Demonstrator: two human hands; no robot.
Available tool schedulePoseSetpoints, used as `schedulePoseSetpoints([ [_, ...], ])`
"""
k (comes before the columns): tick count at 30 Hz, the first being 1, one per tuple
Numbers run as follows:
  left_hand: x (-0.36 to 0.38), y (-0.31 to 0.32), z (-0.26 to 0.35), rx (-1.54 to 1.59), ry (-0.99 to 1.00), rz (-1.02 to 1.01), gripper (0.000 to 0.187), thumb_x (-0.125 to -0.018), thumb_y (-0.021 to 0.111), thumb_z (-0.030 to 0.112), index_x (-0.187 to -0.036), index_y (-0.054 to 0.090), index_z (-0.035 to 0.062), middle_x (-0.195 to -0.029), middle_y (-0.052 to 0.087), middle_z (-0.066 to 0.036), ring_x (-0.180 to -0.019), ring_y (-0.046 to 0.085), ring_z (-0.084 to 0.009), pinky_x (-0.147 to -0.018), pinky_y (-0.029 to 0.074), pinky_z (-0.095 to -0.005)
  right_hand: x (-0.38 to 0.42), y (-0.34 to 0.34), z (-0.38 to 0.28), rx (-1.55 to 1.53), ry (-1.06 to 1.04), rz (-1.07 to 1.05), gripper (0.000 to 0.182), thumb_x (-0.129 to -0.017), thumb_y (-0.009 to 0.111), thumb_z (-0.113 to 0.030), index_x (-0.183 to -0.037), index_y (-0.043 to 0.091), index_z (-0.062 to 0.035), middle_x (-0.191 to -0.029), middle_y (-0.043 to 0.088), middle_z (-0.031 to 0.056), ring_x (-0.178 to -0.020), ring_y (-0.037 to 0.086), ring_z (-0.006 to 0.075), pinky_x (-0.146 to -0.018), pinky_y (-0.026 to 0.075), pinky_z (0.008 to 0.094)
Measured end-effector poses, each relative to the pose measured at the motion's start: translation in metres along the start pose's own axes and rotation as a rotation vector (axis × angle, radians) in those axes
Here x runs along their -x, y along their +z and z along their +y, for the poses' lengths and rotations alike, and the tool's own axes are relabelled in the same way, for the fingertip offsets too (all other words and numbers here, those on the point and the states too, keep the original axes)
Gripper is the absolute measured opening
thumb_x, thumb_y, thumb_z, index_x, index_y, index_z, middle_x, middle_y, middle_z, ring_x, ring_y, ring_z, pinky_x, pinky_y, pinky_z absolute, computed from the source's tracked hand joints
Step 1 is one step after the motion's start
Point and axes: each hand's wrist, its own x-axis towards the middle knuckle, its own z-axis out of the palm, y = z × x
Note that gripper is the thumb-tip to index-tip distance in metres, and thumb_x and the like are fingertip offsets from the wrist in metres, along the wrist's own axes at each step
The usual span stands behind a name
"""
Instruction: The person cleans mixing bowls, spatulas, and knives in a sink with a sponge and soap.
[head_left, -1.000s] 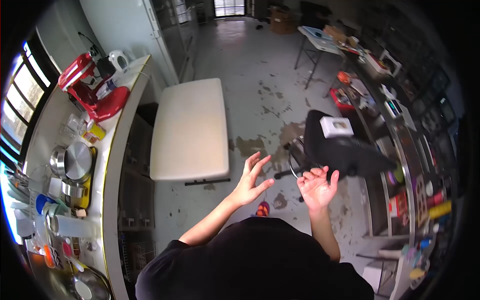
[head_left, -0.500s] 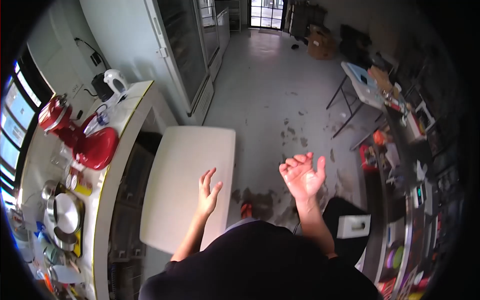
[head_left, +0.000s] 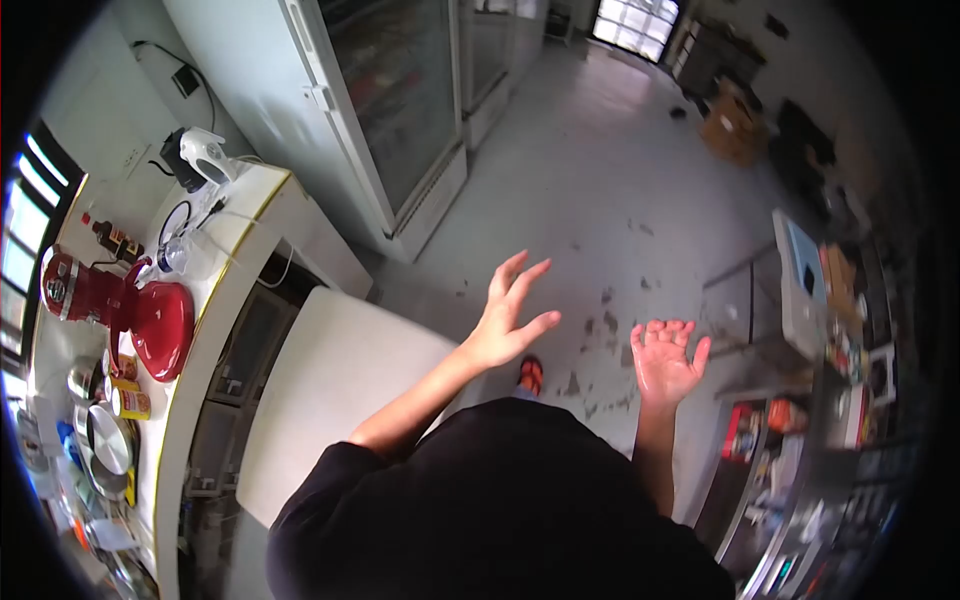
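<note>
My left hand (head_left: 508, 318) is raised in front of my body with fingers apart and nothing in it. It is beyond the right edge of the white table (head_left: 345, 385), over the floor. Further right, my right hand (head_left: 668, 362) is held up with the palm facing me. Its fingers are a little curled, the thumb stands away from them, and it holds nothing. Neither hand touches any object. The palm looks shiny.
On the left counter (head_left: 225, 260) stand a red stand mixer (head_left: 160, 325), a white kettle (head_left: 207, 155) and metal pans (head_left: 110, 440). A tall glass-door fridge (head_left: 390, 110) is ahead. A folding table (head_left: 800, 285) and crowded shelves (head_left: 745, 500) line the right.
My view has turned, and the surroundings appear rotated. My left hand has moved up and right, off the white table. My right hand appears further right and slightly lower.
</note>
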Motion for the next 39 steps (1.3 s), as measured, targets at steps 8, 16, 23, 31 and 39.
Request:
schedulePoseSetpoints([
  [8,-0.146,-0.065,-0.075,-0.369,-0.151,0.588,0.047,-0.073,0.062,0.024,-0.115,0.046,0.0086,-0.124,0.032,-0.018,-0.117,0.031,-0.0332,-0.096,0.028,-0.0423,-0.265,-0.007,-0.008,0.031,0.342,-0.161,0.035,-0.084,0.042,-0.038,-0.094,0.059,-0.0097,-0.093,0.058,0.0050,-0.094,0.045,0.0220,-0.092,0.026,0.0418],
  [16,-0.239,-0.246,-0.134,-0.525,-0.122,1.082,0.036,-0.075,0.061,0.015,-0.109,0.052,0.0070,-0.114,0.043,-0.008,-0.101,0.042,-0.0171,-0.085,0.036,-0.0299,-0.410,-0.022,0.107,0.076,0.580,-0.392,0.037,-0.086,0.038,-0.034,-0.096,0.061,-0.0059,-0.093,0.059,0.0082,-0.095,0.048,0.0232,-0.090,0.031,0.0390],
  [23,-0.350,-0.369,-0.175,-0.658,0.096,1.332,0.044,-0.073,0.062,0.017,-0.111,0.045,0.0006,-0.105,0.046,-0.011,-0.094,0.047,-0.0206,-0.082,0.039,-0.0313,-0.519,-0.054,0.133,0.066,0.566,-0.353,0.035,-0.087,0.038,-0.031,-0.095,0.061,-0.0066,-0.093,0.059,0.0062,-0.094,0.048,0.0223,-0.089,0.032,0.0392],
  [31,-0.377,-0.390,-0.185,-0.163,0.240,1.488,0.051,-0.073,0.063,0.012,-0.112,0.033,-0.0016,-0.087,0.049,-0.008,-0.077,0.048,-0.0120,-0.068,0.039,-0.0214,-0.579,-0.073,0.134,0.055,0.597,-0.162,0.034,-0.087,0.037,-0.030,-0.093,0.061,-0.0072,-0.093,0.059,0.0057,-0.091,0.049,0.0216,-0.088,0.033,0.0393],
  [39,-0.387,-0.374,-0.166,-0.269,0.122,1.554,0.047,-0.073,0.063,0.016,-0.102,0.028,0.0012,-0.083,0.049,-0.007,-0.076,0.044,-0.0114,-0.069,0.035,-0.0234,-0.617,-0.072,0.129,0.084,0.790,-0.210,0.032,-0.086,0.040,-0.028,-0.094,0.059,-0.0031,-0.091,0.058,0.0090,-0.089,0.050,0.0231,-0.084,0.036,0.0385],
])
